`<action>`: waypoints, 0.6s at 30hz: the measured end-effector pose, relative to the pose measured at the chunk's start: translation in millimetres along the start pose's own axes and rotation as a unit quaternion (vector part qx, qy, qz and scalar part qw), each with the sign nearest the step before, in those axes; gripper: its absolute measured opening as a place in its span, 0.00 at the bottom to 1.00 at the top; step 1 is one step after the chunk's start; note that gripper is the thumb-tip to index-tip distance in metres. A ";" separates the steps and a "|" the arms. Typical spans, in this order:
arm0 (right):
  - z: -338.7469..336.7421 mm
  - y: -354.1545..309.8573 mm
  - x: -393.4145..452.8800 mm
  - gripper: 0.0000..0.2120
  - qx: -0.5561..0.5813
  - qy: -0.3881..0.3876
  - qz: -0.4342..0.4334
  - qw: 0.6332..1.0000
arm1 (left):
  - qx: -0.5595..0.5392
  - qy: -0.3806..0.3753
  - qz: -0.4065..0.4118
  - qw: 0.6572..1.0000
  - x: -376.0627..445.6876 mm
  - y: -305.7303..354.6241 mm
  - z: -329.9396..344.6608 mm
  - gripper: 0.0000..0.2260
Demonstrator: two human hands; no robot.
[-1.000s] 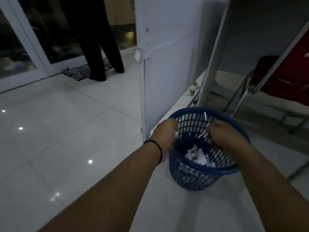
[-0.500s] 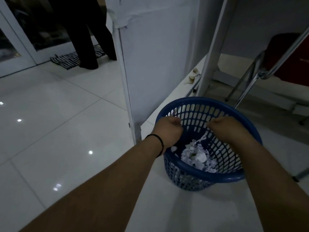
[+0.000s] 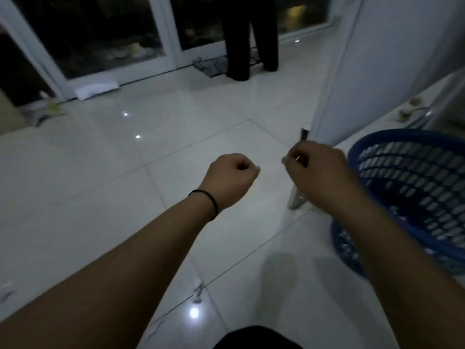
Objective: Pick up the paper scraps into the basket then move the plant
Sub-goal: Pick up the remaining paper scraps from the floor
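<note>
The blue slotted plastic basket stands on the floor at the right, its inside hidden from this angle. My left hand is a closed fist over the tiles, left of the basket, and I see nothing in it. My right hand hovers just left of the basket rim with its fingers pinched together. A tiny pale glint shows at its fingertips, too small to identify. Small paper scraps lie on the tiles below my forearms, with more scraps nearer me. No plant is clearly in view.
A white panel on a leg rises beside the basket. A person's dark-trousered legs stand on a striped mat by glass doors. White sheets and a greenish item lie at the far left.
Both hands have come out of the basket and moved left over the floor. The view has swung left, so the basket now sits at the right edge.
</note>
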State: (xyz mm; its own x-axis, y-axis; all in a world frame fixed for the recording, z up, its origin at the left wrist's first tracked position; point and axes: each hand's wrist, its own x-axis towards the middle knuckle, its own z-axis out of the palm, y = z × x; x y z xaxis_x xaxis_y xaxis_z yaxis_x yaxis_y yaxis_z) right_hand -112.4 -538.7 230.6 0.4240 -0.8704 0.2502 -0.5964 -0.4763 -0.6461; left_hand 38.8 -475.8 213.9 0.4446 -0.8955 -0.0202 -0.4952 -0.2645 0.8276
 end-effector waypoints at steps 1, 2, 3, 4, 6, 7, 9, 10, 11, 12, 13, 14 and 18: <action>22.1 -5.1 -5.3 0.07 0.004 -0.049 -0.007 0.999 | 0.012 0.015 -0.026 0.999 -10.9 -21.0 -14.6 0.10; 49.1 -10.5 -12.3 0.07 0.004 -0.107 -0.019 0.994 | 0.022 0.036 -0.057 0.997 -25.5 -45.4 -31.2 0.10; 74.9 -14.9 -20.0 0.07 0.000 -0.166 -0.031 0.986 | 0.033 0.056 -0.087 0.994 -40.6 -70.0 -44.5 0.10; 98.5 -15.6 -28.1 0.07 -0.006 -0.220 -0.038 0.975 | 0.044 0.068 -0.119 0.990 -54.2 -91.8 -53.7 0.10; 145.0 -15.7 -45.7 0.09 -0.024 -0.324 -0.055 0.944 | 0.073 0.072 -0.177 0.979 -81.9 -134.8 -65.7 0.08; 171.0 -17.2 -56.3 0.10 -0.036 -0.371 -0.067 0.925 | 0.096 0.065 -0.204 0.972 -98.1 -157.2 -70.9 0.08; 207.4 -8.4 -71.4 0.13 -0.068 -0.438 -0.075 0.893 | 0.159 0.030 -0.241 0.957 -117.6 -188.8 -71.3 0.07; 225.8 -5.5 -79.2 0.15 -0.088 -0.468 -0.083 0.875 | 0.191 0.018 -0.260 0.946 -128.1 -203.4 -72.7 0.07; 242.1 -2.4 -86.6 0.17 -0.108 -0.493 -0.092 0.859 | 0.214 0.009 -0.275 0.937 -137.7 -216.4 -73.3 0.07; 255.4 0.9 -93.3 0.19 -0.124 -0.512 -0.102 0.844 | 0.227 0.001 -0.288 0.930 -146.0 -228.3 -72.4 0.08; 267.1 4.1 -100.0 0.21 -0.133 -0.526 -0.110 0.833 | 0.233 -0.007 -0.304 0.924 -153.9 -237.8 -70.3 0.09; 276.8 7.6 -107.6 0.22 -0.139 -0.535 -0.116 0.825 | 0.236 -0.017 -0.317 0.919 -161.2 -247.6 -66.6 0.11; 298.6 25.8 -129.1 0.21 -0.175 -0.517 -0.177 0.819 | 0.235 -0.060 -0.336 0.910 -175.5 -275.3 -40.2 0.17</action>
State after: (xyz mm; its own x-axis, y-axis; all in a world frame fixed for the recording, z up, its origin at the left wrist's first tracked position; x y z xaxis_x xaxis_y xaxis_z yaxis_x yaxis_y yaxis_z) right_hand 21.0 -401.4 -33.7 0.8556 -0.1848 -0.4835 -0.3928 -0.8400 -0.3742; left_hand 127.1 -231.5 12.2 0.6935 -0.5011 -0.5176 -0.4192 -0.8650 0.2758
